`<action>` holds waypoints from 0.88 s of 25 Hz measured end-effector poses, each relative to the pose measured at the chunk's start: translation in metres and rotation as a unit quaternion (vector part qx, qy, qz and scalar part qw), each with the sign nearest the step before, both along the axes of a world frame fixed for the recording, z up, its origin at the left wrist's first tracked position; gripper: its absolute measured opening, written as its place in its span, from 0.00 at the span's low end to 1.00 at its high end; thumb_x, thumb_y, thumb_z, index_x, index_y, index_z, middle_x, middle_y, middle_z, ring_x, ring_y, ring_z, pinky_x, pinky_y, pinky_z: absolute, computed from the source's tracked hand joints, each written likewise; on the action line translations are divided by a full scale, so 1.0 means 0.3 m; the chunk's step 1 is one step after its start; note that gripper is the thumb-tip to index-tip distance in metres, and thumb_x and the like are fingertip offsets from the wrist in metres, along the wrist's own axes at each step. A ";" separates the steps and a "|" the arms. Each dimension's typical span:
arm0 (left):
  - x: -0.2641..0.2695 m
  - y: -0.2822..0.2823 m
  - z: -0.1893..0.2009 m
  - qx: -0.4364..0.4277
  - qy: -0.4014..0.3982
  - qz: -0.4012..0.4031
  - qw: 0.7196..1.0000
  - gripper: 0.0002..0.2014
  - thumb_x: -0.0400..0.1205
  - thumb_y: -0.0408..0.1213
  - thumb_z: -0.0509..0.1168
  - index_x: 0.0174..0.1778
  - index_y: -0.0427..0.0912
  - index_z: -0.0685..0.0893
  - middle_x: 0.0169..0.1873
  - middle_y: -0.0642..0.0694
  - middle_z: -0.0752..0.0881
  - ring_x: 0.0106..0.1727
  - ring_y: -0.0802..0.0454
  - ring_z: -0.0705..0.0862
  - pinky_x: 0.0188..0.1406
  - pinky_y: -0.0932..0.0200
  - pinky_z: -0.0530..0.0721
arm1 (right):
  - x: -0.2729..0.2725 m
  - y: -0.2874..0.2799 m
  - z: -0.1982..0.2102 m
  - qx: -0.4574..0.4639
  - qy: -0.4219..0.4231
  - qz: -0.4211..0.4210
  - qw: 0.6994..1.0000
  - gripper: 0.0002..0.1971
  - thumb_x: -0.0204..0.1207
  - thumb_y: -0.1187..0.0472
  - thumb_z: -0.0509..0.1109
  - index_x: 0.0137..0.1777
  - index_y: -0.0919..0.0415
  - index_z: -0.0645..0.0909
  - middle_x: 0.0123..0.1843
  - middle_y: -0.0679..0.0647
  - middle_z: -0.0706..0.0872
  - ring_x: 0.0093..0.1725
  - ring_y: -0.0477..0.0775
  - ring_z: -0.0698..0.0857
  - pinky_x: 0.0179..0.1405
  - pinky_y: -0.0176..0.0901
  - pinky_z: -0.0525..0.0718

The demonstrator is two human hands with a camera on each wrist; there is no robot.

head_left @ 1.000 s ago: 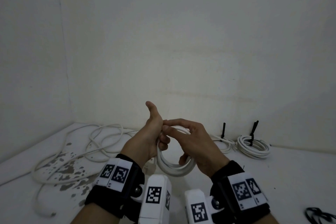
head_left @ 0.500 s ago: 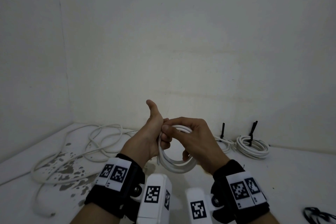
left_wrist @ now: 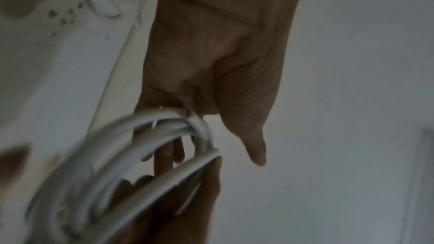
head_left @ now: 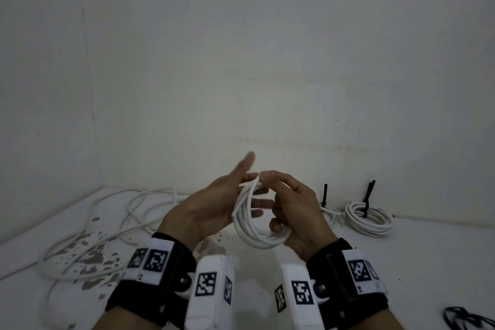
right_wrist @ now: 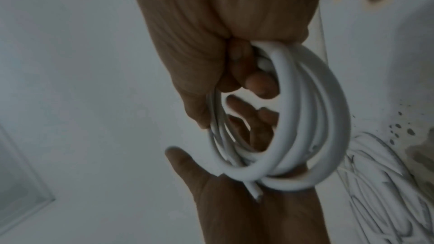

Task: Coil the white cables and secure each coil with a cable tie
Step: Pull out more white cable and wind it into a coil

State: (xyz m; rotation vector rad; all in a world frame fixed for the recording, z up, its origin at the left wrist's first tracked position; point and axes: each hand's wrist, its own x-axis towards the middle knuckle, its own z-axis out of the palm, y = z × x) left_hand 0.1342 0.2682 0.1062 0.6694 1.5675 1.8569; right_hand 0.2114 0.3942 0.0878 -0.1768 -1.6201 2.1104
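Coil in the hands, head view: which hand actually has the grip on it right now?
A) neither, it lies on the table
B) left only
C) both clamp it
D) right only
D: the right hand pinches the top of the white coil and curls under its lower loops, while the left hand is spread open with straight fingers beside it.

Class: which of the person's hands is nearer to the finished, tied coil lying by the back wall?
Right. The right hand sits just left of the tied coil; the left hand is farther left, beyond the coil being wound.
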 end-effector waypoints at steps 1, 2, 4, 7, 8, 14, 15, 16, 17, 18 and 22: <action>0.011 0.008 -0.006 -0.035 0.055 -0.009 0.998 0.37 0.73 0.68 0.62 0.65 0.38 0.81 0.51 0.41 0.90 0.49 0.45 0.91 0.48 0.52 0.89 | -0.001 0.003 0.002 -0.015 0.003 -0.010 1.000 0.04 0.77 0.59 0.76 0.43 0.56 0.91 0.20 0.46 0.77 0.19 0.48 0.64 0.17 0.36 0.65; 0.019 0.016 -0.015 -0.051 0.089 -0.009 0.995 0.35 0.75 0.66 0.64 0.62 0.36 0.82 0.45 0.43 0.90 0.50 0.44 0.91 0.48 0.53 0.88 | 0.000 0.005 0.004 -0.024 0.003 -0.021 0.999 0.04 0.76 0.60 0.77 0.40 0.55 0.91 0.20 0.46 0.77 0.18 0.48 0.65 0.18 0.36 0.64; 0.021 0.023 -0.031 -0.043 0.095 0.007 0.995 0.29 0.75 0.62 0.67 0.51 0.35 0.82 0.31 0.46 0.85 0.45 0.44 0.88 0.44 0.56 0.85 | 0.004 0.006 0.004 -0.027 -0.001 -0.037 0.999 0.07 0.76 0.61 0.77 0.37 0.53 0.91 0.19 0.45 0.75 0.18 0.48 0.63 0.18 0.37 0.63; 0.026 0.025 -0.039 0.002 0.031 0.012 0.999 0.22 0.73 0.56 0.70 0.42 0.38 0.79 0.20 0.49 0.75 0.27 0.52 0.82 0.41 0.54 0.83 | 0.000 0.004 -0.001 -0.025 0.001 -0.052 0.998 0.06 0.75 0.61 0.77 0.39 0.52 0.92 0.19 0.46 0.72 0.21 0.48 0.59 0.18 0.37 0.62; 0.031 0.026 -0.038 0.026 -0.008 0.008 1.000 0.20 0.73 0.56 0.70 0.39 0.39 0.79 0.18 0.51 0.71 0.21 0.55 0.76 0.38 0.55 0.83 | -0.004 0.003 -0.002 -0.029 0.002 -0.059 0.998 0.05 0.75 0.61 0.77 0.39 0.52 0.92 0.19 0.47 0.70 0.22 0.49 0.58 0.19 0.37 0.62; 0.046 0.069 -0.030 0.106 -0.074 0.040 0.991 0.18 0.79 0.53 0.68 0.33 0.44 0.74 0.18 0.55 0.58 0.14 0.60 0.56 0.15 0.67 0.60 | -0.022 -0.002 -0.014 -0.056 0.032 -0.066 0.996 0.08 0.76 0.56 0.78 0.54 0.55 0.89 0.24 0.53 0.61 0.22 0.49 0.56 0.19 0.37 0.59; 0.049 0.077 -0.030 0.092 -0.048 0.075 0.992 0.18 0.80 0.52 0.69 0.33 0.43 0.74 0.19 0.54 0.57 0.16 0.60 0.55 0.15 0.66 0.58 | -0.022 -0.002 -0.015 -0.049 0.026 -0.060 0.997 0.11 0.79 0.53 0.75 0.57 0.56 0.86 0.24 0.52 0.60 0.21 0.49 0.57 0.18 0.38 0.60; 0.050 0.082 -0.029 0.078 -0.026 0.105 0.991 0.18 0.80 0.52 0.70 0.34 0.42 0.75 0.19 0.54 0.57 0.16 0.59 0.55 0.14 0.66 0.58 | -0.019 -0.003 -0.012 -0.040 0.015 -0.052 0.998 0.13 0.81 0.49 0.72 0.57 0.58 0.84 0.23 0.52 0.59 0.21 0.49 0.57 0.19 0.38 0.60; 0.049 0.083 -0.028 0.067 -0.009 0.130 0.989 0.19 0.80 0.51 0.70 0.35 0.41 0.76 0.19 0.54 0.59 0.16 0.59 0.56 0.14 0.66 0.59 | -0.017 -0.003 -0.009 -0.029 0.002 -0.039 0.999 0.17 0.84 0.46 0.68 0.55 0.61 0.82 0.23 0.51 0.59 0.21 0.49 0.58 0.19 0.39 0.61; 0.046 0.081 -0.029 0.058 0.004 0.149 0.987 0.19 0.80 0.51 0.71 0.35 0.40 0.76 0.18 0.54 0.60 0.16 0.59 0.57 0.14 0.66 0.60 | -0.014 -0.005 -0.007 -0.018 -0.013 -0.023 0.999 0.21 0.85 0.43 0.64 0.52 0.64 0.81 0.22 0.51 0.59 0.20 0.49 0.58 0.19 0.39 0.62; 0.040 0.072 -0.030 0.025 0.031 0.162 0.986 0.21 0.78 0.54 0.72 0.36 0.39 0.77 0.17 0.53 0.62 0.17 0.58 0.59 0.16 0.65 0.62 | -0.004 -0.001 -0.020 0.009 -0.030 0.034 0.999 0.23 0.88 0.44 0.57 0.44 0.64 0.75 0.22 0.52 0.59 0.19 0.51 0.58 0.21 0.41 0.69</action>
